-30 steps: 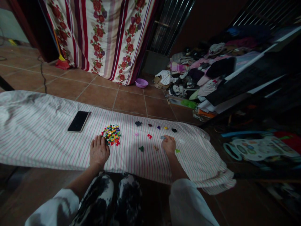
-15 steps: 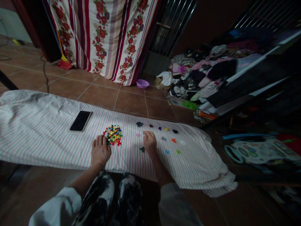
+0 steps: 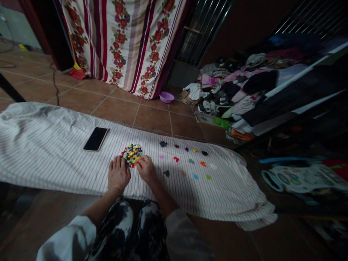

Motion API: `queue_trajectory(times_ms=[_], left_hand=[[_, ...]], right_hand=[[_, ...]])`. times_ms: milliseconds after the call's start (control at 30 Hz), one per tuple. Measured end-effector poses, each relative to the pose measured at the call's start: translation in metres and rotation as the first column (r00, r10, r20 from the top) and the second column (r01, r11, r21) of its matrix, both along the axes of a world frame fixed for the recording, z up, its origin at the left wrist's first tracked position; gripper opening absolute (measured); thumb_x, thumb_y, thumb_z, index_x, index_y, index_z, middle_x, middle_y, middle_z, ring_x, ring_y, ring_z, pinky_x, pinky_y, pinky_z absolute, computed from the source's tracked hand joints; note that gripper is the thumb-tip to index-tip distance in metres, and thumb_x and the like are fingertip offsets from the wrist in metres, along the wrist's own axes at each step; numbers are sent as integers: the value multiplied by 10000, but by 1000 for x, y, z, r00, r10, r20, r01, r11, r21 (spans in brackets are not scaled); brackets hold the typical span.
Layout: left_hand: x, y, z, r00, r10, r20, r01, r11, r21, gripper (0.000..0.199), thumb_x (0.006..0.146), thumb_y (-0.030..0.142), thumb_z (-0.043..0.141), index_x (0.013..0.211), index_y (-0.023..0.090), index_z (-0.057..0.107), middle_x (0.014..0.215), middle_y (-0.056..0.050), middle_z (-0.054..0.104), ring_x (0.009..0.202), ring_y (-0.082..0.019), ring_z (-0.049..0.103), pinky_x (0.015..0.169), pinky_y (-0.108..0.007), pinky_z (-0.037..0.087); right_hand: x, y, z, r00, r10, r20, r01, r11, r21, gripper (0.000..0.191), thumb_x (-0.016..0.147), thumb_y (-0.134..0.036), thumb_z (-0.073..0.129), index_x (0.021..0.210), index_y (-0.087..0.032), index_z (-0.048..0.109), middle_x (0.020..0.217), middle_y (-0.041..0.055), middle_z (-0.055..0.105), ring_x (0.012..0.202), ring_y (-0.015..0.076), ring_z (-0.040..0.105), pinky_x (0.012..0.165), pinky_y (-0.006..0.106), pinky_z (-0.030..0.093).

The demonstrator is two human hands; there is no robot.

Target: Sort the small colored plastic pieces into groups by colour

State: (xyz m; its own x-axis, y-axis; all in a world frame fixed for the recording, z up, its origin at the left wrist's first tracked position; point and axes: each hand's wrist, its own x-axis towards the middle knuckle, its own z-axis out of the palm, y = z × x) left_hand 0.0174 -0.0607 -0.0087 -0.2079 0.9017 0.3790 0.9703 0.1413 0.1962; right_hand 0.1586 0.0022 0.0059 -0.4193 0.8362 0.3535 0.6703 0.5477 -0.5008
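A heap of small multicoloured pieces (image 3: 132,150) lies on a striped cloth (image 3: 67,163). My left hand (image 3: 119,174) rests flat at the heap's lower left edge, fingers stretched out. At its right edge, my right hand (image 3: 146,169) has its fingers bent together by some red pieces; whether it grips one is hidden. Small one-colour groups are spread to the right, among them dark grey (image 3: 163,144), red (image 3: 176,159), pink (image 3: 161,156), dark green (image 3: 166,173), tan (image 3: 183,173), orange (image 3: 203,164) and light blue (image 3: 195,176).
A phone (image 3: 96,139) lies left of the heap. On the tiled floor beyond stand a purple basin (image 3: 166,96) and a red broom (image 3: 77,72) beside a flowered curtain (image 3: 127,47). Clothes (image 3: 239,83) are piled at the right, with a plastic toy (image 3: 293,175) nearer.
My right hand has moved left from the colour groups to the heap, uncovering the red and tan groups. My left hand stays by the heap. The view has shifted slightly.
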Motion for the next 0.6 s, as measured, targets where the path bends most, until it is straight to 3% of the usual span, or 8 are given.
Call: queue_trajectory(times_ms=[600], left_hand=[[2, 0, 6, 1000, 7, 25, -6, 1000, -31, 457, 869, 236, 393, 1251, 37, 547, 1365, -227, 527, 1326, -341, 438, 1101, -474, 309]], right_hand=[[-5, 0, -1, 994, 53, 91, -57, 998, 38, 139, 859, -111, 574, 942, -192, 651, 976, 62, 627, 978, 205, 533, 886, 336, 466]])
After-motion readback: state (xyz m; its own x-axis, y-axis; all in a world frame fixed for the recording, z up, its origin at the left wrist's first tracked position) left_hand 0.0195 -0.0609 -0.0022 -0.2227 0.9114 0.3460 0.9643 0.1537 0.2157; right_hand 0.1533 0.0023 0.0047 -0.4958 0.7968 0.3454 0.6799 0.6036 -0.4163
